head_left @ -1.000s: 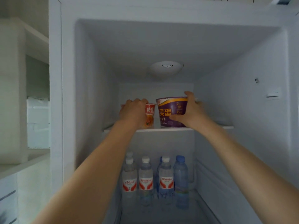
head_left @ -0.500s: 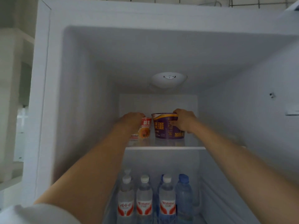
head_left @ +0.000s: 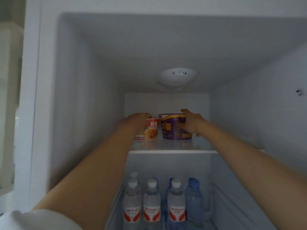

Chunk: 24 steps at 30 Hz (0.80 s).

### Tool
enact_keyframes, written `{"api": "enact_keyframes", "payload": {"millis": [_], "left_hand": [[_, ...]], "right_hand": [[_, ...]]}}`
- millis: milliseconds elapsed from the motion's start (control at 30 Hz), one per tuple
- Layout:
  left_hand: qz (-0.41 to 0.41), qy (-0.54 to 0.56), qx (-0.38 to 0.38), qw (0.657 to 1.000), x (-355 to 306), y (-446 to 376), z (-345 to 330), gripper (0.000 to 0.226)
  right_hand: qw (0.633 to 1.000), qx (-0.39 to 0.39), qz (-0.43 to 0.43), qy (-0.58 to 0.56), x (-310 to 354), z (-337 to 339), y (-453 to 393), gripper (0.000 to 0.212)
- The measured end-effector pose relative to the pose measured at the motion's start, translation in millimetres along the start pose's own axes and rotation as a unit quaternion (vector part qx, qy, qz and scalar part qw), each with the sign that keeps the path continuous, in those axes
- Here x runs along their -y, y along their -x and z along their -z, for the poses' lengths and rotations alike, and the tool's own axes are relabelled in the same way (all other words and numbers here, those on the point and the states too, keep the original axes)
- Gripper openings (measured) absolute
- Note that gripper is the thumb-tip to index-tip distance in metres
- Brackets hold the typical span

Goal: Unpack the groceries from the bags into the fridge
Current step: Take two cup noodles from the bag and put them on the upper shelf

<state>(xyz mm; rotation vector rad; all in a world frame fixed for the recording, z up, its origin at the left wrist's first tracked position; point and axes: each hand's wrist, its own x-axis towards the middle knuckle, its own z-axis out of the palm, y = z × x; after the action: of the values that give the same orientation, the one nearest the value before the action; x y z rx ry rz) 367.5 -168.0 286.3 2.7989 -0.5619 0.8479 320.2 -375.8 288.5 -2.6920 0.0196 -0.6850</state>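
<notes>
Inside the fridge [head_left: 79, 113], the top glass shelf [head_left: 172, 147] carries two noodle tubs toward its back edge; the left hand [head_left: 136, 119] wraps its grip round the red cup [head_left: 152, 129], the right hand [head_left: 192, 123] clamps its grip on the purple bowl [head_left: 172, 128] just beside it; below the shelf, water bottles [head_left: 152, 201] stand upright in a row.

I see white-capped and blue-capped water bottles [head_left: 152, 201] standing well below my fingers [head_left: 182, 112], and pale shelving [head_left: 10, 80] far to their left.
</notes>
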Motion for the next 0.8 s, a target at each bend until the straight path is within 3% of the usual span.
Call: {"api": "enact_keyframes", "payload": {"millis": [100, 233, 400, 567, 800], "left_hand": [[0.039, -0.048, -0.016, 0.998, 1.7, 6.9, -1.2, 0.047], [0.045, -0.016, -0.052, 0.998, -3.8, 22.2, -0.6, 0.058], [0.031, 0.165, -0.151, 0.974, -25.4, 52.4, 13.4, 0.041], [0.003, 0.247, -0.227, 0.942, -58.2, 101.1, 23.7, 0.027], [-0.115, 0.311, -0.226, 0.916, -82.0, 205.5, 0.8, 0.027]], "right_hand": [[0.999, 0.017, -0.017, -0.046, -3.4, 5.0, 13.9, 0.104], [0.998, -0.019, 0.004, -0.054, -7.3, 19.6, 35.8, 0.075], [0.993, -0.096, 0.049, -0.057, -1.2, 28.4, 79.5, 0.065], [0.978, -0.179, 0.059, -0.09, 3.4, 24.1, 139.3, 0.051], [0.963, -0.244, 0.05, -0.101, -5.3, -13.6, 257.8, 0.036]]}}
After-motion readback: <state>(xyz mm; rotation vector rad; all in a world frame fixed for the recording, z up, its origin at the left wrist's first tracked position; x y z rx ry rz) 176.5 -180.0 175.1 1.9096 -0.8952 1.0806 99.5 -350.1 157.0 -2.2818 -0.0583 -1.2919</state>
